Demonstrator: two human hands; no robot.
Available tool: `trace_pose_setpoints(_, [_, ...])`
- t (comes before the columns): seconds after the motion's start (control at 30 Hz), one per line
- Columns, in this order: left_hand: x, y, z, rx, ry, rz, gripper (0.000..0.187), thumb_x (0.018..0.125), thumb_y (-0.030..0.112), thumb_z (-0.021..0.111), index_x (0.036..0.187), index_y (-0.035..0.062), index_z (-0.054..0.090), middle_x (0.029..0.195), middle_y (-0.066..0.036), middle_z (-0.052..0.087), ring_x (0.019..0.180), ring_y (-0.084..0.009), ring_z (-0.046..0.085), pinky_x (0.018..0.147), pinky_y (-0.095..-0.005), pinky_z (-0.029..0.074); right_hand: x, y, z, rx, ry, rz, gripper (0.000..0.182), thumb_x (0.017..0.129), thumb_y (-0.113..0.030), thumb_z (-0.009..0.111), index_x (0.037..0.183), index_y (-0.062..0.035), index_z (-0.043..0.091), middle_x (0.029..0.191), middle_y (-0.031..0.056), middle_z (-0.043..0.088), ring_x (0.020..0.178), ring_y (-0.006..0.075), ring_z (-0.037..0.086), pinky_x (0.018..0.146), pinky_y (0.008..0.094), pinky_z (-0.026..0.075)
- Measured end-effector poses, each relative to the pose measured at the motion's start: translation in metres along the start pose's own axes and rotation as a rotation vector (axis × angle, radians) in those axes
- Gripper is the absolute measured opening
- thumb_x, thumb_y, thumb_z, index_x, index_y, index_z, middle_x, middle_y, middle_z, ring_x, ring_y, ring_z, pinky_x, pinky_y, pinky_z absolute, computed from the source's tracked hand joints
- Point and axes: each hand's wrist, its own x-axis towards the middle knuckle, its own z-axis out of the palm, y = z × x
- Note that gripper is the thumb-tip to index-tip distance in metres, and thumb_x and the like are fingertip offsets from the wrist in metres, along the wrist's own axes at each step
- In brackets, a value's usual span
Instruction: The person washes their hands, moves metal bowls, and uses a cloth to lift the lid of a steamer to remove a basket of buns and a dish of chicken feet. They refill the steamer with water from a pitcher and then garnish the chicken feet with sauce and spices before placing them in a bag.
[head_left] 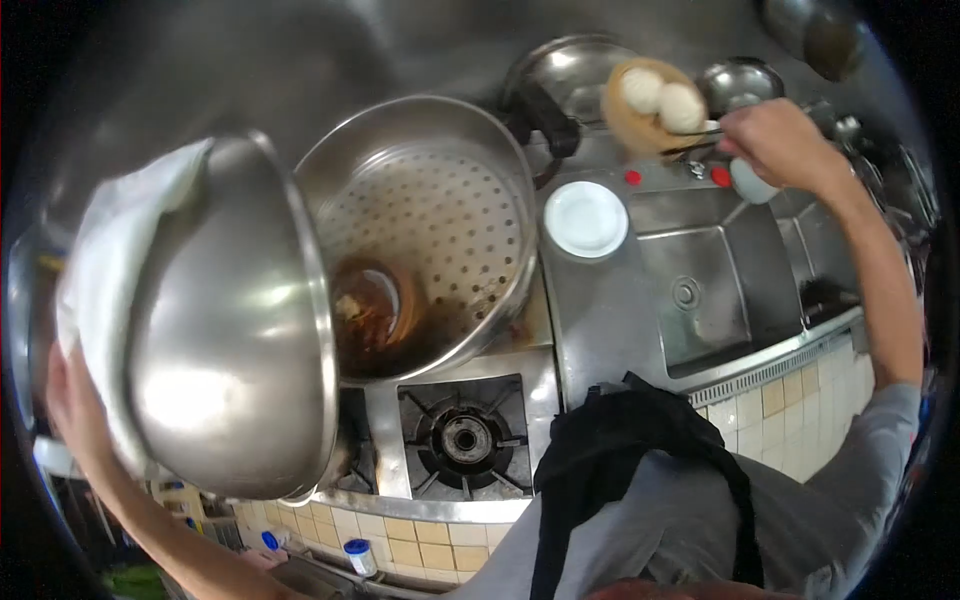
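Note:
At the far left, my left hand (75,400) holds a large steel dome lid (230,340) through a white cloth (120,270). The lid is tilted on its side over the left part of a big round steamer (440,200) with a perforated tray. A bowl of brown food (368,305) sits on that tray, partly hidden by the lid. At the upper right, my right hand (785,145) is closed on dark tongs (700,145), which reach to a round bamboo-coloured dish (625,115). Two white buns (662,98) rest on the dish.
A white plate (586,219) lies on the steel counter (605,320). Right of it is a sink (700,290). A gas burner (465,435) is in front of the steamer. Steel bowls (742,85) stand at the back. A black apron (640,425) covers part of my body.

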Motion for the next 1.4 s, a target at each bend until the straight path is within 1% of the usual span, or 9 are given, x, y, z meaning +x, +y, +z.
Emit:
trace_pose_setpoints(0.27, [0.021, 0.042, 0.046, -0.289, -0.182, 0.12, 0.041, 0.103, 0.028, 0.051, 0.127, -0.0026, 0.06, 0.114, -0.012, 0.068, 0.099, -0.0181, 0.063, 0.087, -0.0304, 0.048, 0.037, -0.057, 0.133, 0.127, -0.248, -0.036, 0.022, 0.089, -0.026, 0.065, 0.08, -0.0073, 0.073, 0.08, 0.0146, 0.072, 0.078, 0.034, 0.071, 0.069, 0.0466, 0.057])
trace_pose_setpoints(0.33, [0.015, 0.07, 0.058, -0.301, -0.112, 0.158, 0.044, 0.098, 0.034, 0.057, 0.126, 0.0009, 0.064, 0.099, -0.012, 0.07, 0.079, -0.013, 0.063, 0.07, -0.0267, 0.048, 0.051, -0.073, 0.16, 0.144, -0.301, -0.067, 0.02, 0.087, -0.024, 0.065, 0.081, -0.0074, 0.074, 0.081, 0.0145, 0.072, 0.078, 0.0336, 0.072, 0.069, 0.0468, 0.057])
trace_pose_setpoints(0.43, [0.005, 0.129, 0.065, -0.321, -0.168, 0.131, 0.037, 0.095, 0.031, 0.06, 0.116, 0.0013, 0.068, 0.066, 0.005, 0.057, 0.048, -0.0021, 0.035, 0.044, -0.0201, 0.023, 0.066, -0.089, 0.199, 0.18, -0.352, -0.095, 0.018, 0.085, -0.023, 0.065, 0.082, -0.0073, 0.075, 0.083, 0.0145, 0.073, 0.078, 0.0331, 0.072, 0.069, 0.047, 0.057])
trace_pose_setpoints(0.63, [-0.002, 0.206, 0.095, -0.519, -0.251, 0.162, 0.031, 0.089, 0.019, 0.065, 0.11, -0.0046, 0.068, 0.082, -0.002, 0.067, 0.064, -0.0061, 0.054, 0.055, -0.0227, 0.042, 0.069, -0.106, 0.237, 0.28, -0.419, -0.007, 0.022, 0.084, -0.026, 0.067, 0.087, -0.0055, 0.074, 0.087, 0.0155, 0.073, 0.083, 0.034, 0.072, 0.07, 0.0475, 0.056])
trace_pose_setpoints(0.8, [-0.005, 0.248, 0.109, -0.38, -0.386, 0.232, 0.044, 0.083, 0.025, 0.066, 0.113, -0.0076, 0.067, 0.097, -0.016, 0.072, 0.088, -0.0188, 0.065, 0.082, -0.0315, 0.05, 0.023, -0.097, 0.253, 0.522, -0.094, 0.029, 0.036, 0.088, -0.034, 0.067, 0.109, -0.0044, 0.065, 0.093, 0.0161, 0.071, 0.091, 0.0388, 0.069, 0.076, 0.0505, 0.055])
trace_pose_setpoints(0.9, [-0.003, 0.252, 0.126, -0.371, -0.385, 0.238, 0.045, 0.082, 0.025, 0.066, 0.114, -0.0072, 0.067, 0.095, -0.018, 0.072, 0.087, -0.0194, 0.066, 0.082, -0.0313, 0.05, -0.022, -0.109, 0.284, 0.756, -0.336, 0.144, 0.046, 0.087, -0.036, 0.068, 0.121, -0.0054, 0.059, 0.107, 0.019, 0.069, 0.102, 0.0402, 0.066, 0.085, 0.0506, 0.054])
trace_pose_setpoints(1.03, [-0.002, 0.262, 0.136, -0.319, -0.405, 0.217, 0.045, 0.083, 0.028, 0.066, 0.114, -0.0046, 0.068, 0.094, -0.017, 0.073, 0.087, -0.0193, 0.067, 0.082, -0.0318, 0.05, -0.076, -0.159, 0.32, 0.941, -0.454, 0.002, 0.052, 0.089, -0.026, 0.065, 0.136, -0.0071, 0.051, 0.139, 0.022, 0.053, 0.126, 0.0402, 0.052, 0.104, 0.0488, 0.045])
trace_pose_setpoints(1.13, [0.002, 0.261, 0.145, -0.312, -0.371, 0.236, 0.045, 0.083, 0.028, 0.066, 0.114, -0.0038, 0.069, 0.095, -0.017, 0.073, 0.087, -0.0194, 0.067, 0.082, -0.0323, 0.05, -0.098, -0.204, 0.335, 0.947, -0.307, 0.024, 0.053, 0.088, -0.028, 0.067, 0.134, -0.007, 0.052, 0.123, 0.0182, 0.058, 0.113, 0.0381, 0.059, 0.095, 0.0456, 0.05])
trace_pose_setpoints(1.4, [-0.004, 0.268, 0.142, -0.272, -0.346, 0.174, 0.042, 0.08, 0.025, 0.068, 0.111, -0.0029, 0.07, 0.089, -0.017, 0.074, 0.084, -0.0183, 0.069, 0.079, -0.0319, 0.052, -0.086, -0.251, 0.328, 1.049, -0.357, 0.047, 0.05, 0.087, -0.021, 0.064, 0.134, -0.0083, 0.054, 0.126, 0.0194, 0.058, 0.121, 0.0374, 0.055, 0.102, 0.0448, 0.046])
